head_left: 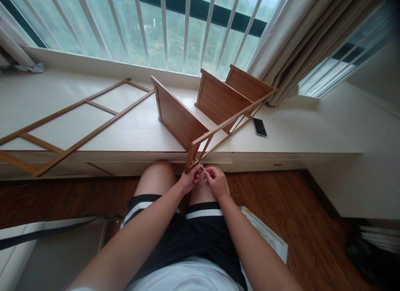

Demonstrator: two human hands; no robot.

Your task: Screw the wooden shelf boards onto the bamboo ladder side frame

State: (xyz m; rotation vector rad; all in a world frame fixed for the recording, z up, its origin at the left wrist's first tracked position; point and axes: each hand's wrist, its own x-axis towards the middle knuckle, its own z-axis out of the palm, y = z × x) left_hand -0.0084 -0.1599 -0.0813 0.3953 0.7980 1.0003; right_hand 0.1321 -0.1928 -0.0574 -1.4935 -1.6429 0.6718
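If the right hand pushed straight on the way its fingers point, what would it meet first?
Probably the left hand, right beside the right hand; past it, the frame end. Depth is hard to judge.

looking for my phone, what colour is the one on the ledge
Black, lying flat on the white ledge: the phone, head view.

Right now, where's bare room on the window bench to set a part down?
Bare bench lies right of the phone, toward the curtain. A strip is also bare between the ladder frame and the shelf assembly. It is crowded at the front edge, where both hands work.
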